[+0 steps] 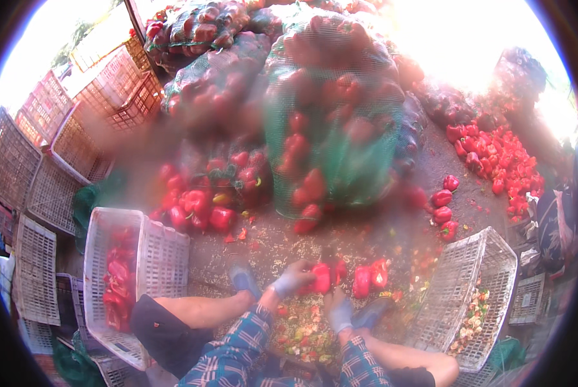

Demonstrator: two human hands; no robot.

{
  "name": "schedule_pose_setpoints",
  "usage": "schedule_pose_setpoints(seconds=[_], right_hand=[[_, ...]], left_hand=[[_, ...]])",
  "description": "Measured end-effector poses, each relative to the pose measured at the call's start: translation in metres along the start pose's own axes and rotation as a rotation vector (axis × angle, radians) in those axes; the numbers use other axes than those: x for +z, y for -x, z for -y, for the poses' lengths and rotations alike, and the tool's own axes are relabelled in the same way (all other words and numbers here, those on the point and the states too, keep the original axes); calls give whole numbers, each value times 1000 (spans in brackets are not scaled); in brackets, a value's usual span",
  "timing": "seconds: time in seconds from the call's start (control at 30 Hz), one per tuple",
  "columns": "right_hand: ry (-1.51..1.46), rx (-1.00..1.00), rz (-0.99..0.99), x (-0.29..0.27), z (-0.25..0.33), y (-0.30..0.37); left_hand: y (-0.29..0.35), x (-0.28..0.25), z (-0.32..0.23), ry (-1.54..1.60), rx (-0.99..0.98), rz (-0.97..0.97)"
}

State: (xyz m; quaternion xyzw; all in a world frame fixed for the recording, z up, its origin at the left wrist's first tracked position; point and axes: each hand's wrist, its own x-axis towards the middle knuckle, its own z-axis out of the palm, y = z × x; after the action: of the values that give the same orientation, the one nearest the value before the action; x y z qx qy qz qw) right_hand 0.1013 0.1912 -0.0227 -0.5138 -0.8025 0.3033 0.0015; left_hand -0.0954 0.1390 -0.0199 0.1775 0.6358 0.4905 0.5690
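While left hand (294, 277) grips pepper (322, 278) | right hand (338, 309) state unclear | crates (167, 258) edge open floor (276, 242)

Produce work area: pepper sacks (337, 135), crates (165, 258)

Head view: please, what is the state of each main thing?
Left hand: holding a red bell pepper.
Right hand: near this pepper, grip unclear.
Left white crate: holding red peppers.
Right white crate: holding pale scraps.
Large green mesh sack: bulging with red peppers.
Floor: littered with mixed scraps.
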Motion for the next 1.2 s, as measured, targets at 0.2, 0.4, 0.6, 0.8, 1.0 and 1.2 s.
schedule_pose_setpoints(seconds=[0.2, 0.4, 0.6, 0.8, 1.0, 1.2], right_hand=[[-87, 161, -75, -3, 23, -6], [-299, 248, -73, 11, -9, -21], [-1169, 580, 65, 31, -58, -33], [-889, 553, 59, 35, -104, -56], [110, 35, -416, -16, -23, -55], [-128, -114, -23, -4, 30, -67]], left_hand=[[-49, -122, 14, -331, 230, -517], [-50, -253, -22, -1251, -20, -1003], [-66, -273, -10, -1233, -278, -776], [-59, -311, 11, 341, 54, -425], [-86, -211, 27, 35, 85, -669], [-130, -150, -10, -615, 18, -490]])
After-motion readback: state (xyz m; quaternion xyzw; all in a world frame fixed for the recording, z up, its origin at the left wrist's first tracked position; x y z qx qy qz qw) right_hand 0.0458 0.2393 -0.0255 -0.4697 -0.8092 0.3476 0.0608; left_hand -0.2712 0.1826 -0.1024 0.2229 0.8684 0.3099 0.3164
